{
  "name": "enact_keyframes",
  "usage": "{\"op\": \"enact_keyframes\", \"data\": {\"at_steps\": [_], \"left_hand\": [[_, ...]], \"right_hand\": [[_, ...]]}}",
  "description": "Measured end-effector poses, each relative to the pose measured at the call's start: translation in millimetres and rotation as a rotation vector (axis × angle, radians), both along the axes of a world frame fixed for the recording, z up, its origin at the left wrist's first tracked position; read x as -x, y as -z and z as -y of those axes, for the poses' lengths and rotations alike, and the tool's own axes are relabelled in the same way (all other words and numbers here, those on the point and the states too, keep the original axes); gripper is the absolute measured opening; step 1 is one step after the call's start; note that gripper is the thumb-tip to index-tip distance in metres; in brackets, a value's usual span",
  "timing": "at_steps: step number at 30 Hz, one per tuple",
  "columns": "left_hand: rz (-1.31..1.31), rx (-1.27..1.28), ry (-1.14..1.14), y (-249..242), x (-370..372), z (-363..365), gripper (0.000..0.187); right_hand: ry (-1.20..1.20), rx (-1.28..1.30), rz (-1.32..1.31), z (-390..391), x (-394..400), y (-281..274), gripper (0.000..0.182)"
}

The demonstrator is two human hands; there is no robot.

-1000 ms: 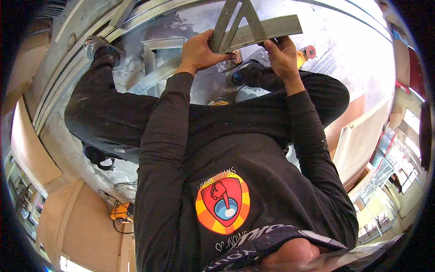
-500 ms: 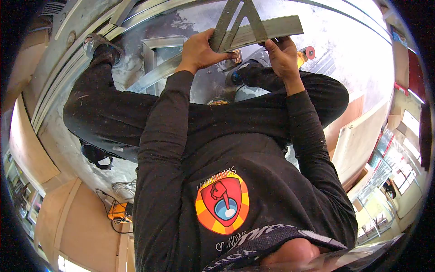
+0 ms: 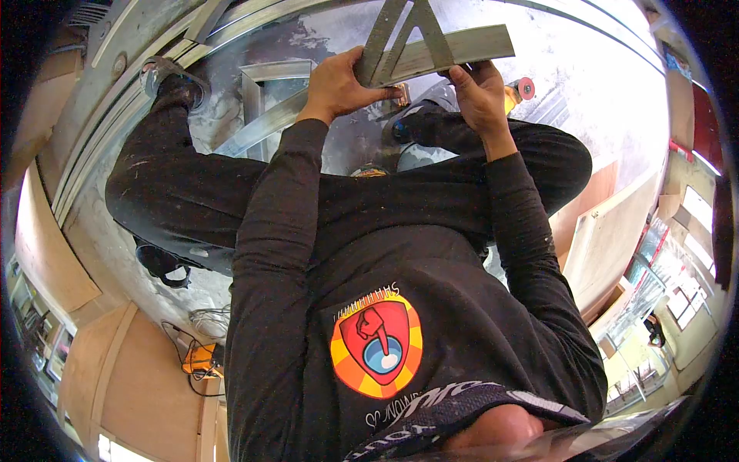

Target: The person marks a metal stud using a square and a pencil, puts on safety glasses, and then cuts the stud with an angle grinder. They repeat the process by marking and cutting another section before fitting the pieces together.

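Two hands, left hand (image 3: 339, 85) and right hand (image 3: 477, 96), each clamped around the metal frame (image 3: 439, 46) between them.

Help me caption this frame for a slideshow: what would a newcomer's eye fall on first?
Probably the bright red-and-orange badge on the dark shirt, low in the middle. Next, at the top, the left hand and right hand gripping a grey metal frame of angled bars above the grey floor. An orange tool lies just right of the right hand.

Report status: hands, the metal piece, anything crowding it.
Left hand and right hand both grip metal frame. Frame held above floor. Grinder beside right hand.
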State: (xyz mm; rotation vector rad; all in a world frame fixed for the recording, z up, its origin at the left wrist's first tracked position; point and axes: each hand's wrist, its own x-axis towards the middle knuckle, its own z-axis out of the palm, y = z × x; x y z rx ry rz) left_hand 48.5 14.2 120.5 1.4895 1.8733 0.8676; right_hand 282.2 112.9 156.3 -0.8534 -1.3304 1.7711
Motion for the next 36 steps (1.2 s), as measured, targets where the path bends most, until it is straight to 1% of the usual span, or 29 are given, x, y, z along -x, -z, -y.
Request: {"op": "enact_keyframes", "data": {"at_steps": [2, 5, 7, 8, 10, 14, 23, 34, 36], "left_hand": [[0.009, -0.002, -0.001, 1.2, 0.1, 0.1, 0.081], [0.016, -0.001, -0.003, 3.9, -0.1, 0.2, 0.079], [0.021, -0.003, -0.005, 5.0, -0.2, 0.2, 0.076], [0.021, -0.003, -0.005, 3.9, 0.4, 0.1, 0.076], [-0.005, 0.07, 0.039, 1.8, 1.8, 0.2, 0.083], [0.0, 0.06, 0.028, 3.0, 1.4, 0.3, 0.082], [0.046, 0.074, 0.033, -1.6, 1.3, 0.9, 0.081], [0.013, 0.072, -0.001, -5.7, -1.7, 1.0, 0.076], [-0.017, 0.095, 0.006, -1.4, -2.3, 0.6, 0.074]], "right_hand": [[0.004, -0.002, 0.047, 0.4, -0.3, -1.6, 0.036], [0.01, 0.014, 0.001, 1.1, -0.2, -0.8, 0.036], [0.01, 0.012, 0.022, 0.6, -2.0, 0.1, 0.037], [0.009, 0.009, 0.043, 0.2, -2.3, 0.3, 0.037], [0.005, 0.019, 0.014, -0.3, -2.4, 1.5, 0.037], [-0.002, 0.036, -0.021, 0.1, -2.3, 0.6, 0.038], [-0.004, 0.027, 0.001, 0.6, -2.9, 0.1, 0.037], [0.005, 0.01, 0.005, 0.7, -2.3, 1.6, 0.037], [-0.001, 0.008, -0.012, 3.2, 1.1, -11.3, 0.035]]}}
